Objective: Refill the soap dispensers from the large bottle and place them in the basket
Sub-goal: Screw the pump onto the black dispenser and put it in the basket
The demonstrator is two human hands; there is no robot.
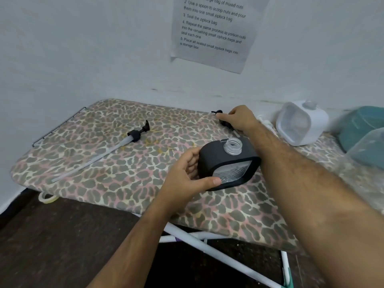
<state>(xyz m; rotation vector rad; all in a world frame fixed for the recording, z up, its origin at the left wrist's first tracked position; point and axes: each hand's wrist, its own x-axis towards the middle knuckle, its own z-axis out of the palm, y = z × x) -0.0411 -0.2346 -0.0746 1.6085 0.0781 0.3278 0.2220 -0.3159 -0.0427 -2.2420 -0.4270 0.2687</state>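
The left hand (pixel 188 175) curls round the side of the black dispenser (pixel 228 165), thumb across its clear front, holding it tilted on the patterned board (pixel 124 183) with its neck uncapped. Beyond it, the right hand (pixel 239 118) closes its fingers on a black pump (pixel 220 116). A second pump (pixel 137 135) lies well left of both hands; a white dispenser (pixel 301 123) sits right of the right hand.

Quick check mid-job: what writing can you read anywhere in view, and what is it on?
All on the paper sheet taped to the wall:
"2 Use a spoon to scoop nuts and pour them into one small ziplock bag"
"3 Seal the ziplock bag"
Top line cut off; steps 4 and 5 omitted here.
Dispensers: no readable labels.
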